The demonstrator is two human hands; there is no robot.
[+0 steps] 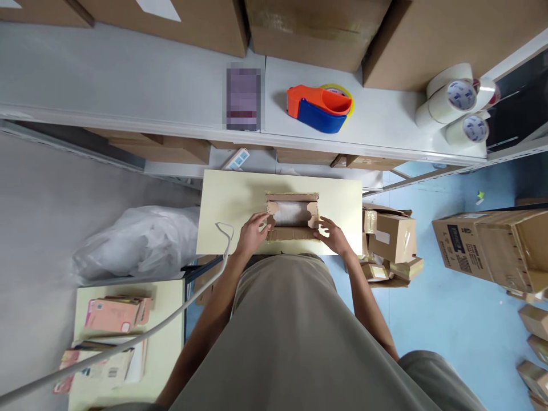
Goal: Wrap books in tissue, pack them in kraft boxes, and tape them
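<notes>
A small cardboard box [293,234] lies with its top flaps folded outward on a pale yellow table [233,191]. Inside it shows a whitish, translucent content [292,214] whose kind I cannot make out. My left hand [253,233] is at the box's left side, thumb and fingers apart, the fingertips at the edge of the flap. On the opposite side my right hand [334,236] has its fingers spread, with the tips at the right edge and front corner. Neither hand is closed round anything.
An orange and blue tape dispenser [319,107] and clear tape rolls [460,97] sit on the shelf [171,85] ahead. A grey cable [188,302] crosses at left near a plastic bag [137,242]. Cartons [391,237] stand at right.
</notes>
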